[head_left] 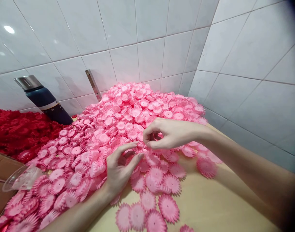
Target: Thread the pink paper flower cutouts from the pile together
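Note:
Both bare hands meet over a large heap of pink scalloped flower-shaped discs (130,111). At the fingertips of my left hand (119,167) is a pink flower-shaped disc (141,147), with the thumb below it and the forefinger above. My right hand (169,132) is curled with thumb and forefinger pinched together at the right edge of that disc. What sits inside this pinch is too small to make out. Loose discs (168,207) lie flat on the pale tabletop (205,203) below the hands, some overlapping.
A dark blue bottle with a steel cap (45,100) stands behind a pile of red discs (21,132) at left. A clear plastic cup or lid (24,178) lies beside a cardboard box (4,170). A metal strip (93,84) leans at the tiled wall (152,58).

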Demonstrator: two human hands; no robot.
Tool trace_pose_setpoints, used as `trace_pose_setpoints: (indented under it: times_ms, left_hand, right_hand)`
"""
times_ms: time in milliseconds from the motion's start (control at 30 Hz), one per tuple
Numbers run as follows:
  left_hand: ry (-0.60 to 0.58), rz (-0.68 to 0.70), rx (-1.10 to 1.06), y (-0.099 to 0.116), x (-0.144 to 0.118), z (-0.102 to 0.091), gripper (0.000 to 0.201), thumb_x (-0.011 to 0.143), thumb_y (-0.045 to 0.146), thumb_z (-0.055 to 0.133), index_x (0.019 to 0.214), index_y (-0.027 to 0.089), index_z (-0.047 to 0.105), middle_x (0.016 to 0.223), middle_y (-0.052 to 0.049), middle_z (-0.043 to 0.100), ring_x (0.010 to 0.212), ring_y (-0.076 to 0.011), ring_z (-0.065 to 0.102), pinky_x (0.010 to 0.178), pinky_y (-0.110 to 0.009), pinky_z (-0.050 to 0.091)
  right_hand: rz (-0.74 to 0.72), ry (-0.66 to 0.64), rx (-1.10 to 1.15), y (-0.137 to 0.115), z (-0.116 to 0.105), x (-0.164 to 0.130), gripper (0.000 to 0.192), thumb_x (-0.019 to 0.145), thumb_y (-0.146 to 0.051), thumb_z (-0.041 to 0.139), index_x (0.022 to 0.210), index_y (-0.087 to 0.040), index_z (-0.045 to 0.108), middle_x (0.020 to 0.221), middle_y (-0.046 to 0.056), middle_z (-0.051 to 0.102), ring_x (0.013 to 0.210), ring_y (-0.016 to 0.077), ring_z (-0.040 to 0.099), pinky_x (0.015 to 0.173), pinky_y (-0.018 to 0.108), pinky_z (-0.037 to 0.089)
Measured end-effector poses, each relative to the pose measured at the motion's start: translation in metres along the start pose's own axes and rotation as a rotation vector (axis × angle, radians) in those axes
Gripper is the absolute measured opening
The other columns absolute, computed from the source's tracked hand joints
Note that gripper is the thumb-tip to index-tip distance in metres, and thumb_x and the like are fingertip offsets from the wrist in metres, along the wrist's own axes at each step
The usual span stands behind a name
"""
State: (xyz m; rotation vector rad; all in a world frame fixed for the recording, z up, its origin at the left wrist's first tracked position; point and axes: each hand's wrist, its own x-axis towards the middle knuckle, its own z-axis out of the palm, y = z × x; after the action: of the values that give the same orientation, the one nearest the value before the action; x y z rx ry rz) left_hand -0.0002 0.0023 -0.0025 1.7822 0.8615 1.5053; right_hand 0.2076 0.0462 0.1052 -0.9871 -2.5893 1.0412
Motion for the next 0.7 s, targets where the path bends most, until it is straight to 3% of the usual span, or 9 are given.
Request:
trace_pose_setpoints:
  times_ms: [200, 400, 700]
  left_hand:
    - [-0.027, 0.004, -0.038, -0.0008, 0.0002, 0.0006, 0.04, 0.077, 0.005, 0.073, 0.108, 0.029, 0.067, 0.106, 0.002, 0.071, 0.098, -0.0125, 0.067, 0.088, -0.025, 0.059]
    - [-0.047, 0.015, -0.022, -0.0014, -0.0004, -0.0002, 0.039, 0.077, 0.005, 0.073, 0.108, 0.027, 0.067, 0.107, -0.002, 0.071, 0.101, -0.0166, 0.068, 0.092, -0.032, 0.058]
    - [-0.08, 0.034, 0.012, -0.0018, 0.0004, -0.0022, 0.031, 0.077, 0.008, 0.073, 0.103, 0.022, 0.068, 0.109, -0.007, 0.071, 0.1, -0.0215, 0.069, 0.09, -0.039, 0.06]
  right_hand:
    - [0.052, -0.065, 0.033, -0.0011, -0.0002, -0.002, 0.016, 0.083, -0.022, 0.053, 0.085, -0.018, 0.069, 0.078, 0.001, 0.068, 0.065, 0.0129, 0.057, 0.058, 0.025, 0.043]
    - [0.045, -0.003, 0.03, -0.002, -0.0005, -0.0011, 0.018, 0.087, -0.028, 0.053, 0.085, -0.018, 0.069, 0.076, 0.0, 0.067, 0.064, 0.0117, 0.055, 0.057, 0.024, 0.042]
    - [0.015, -0.027, 0.071, -0.0042, 0.0038, 0.0023, 0.016, 0.086, -0.022, 0.053, 0.084, -0.016, 0.068, 0.076, 0.0, 0.066, 0.064, 0.0109, 0.054, 0.056, 0.023, 0.041]
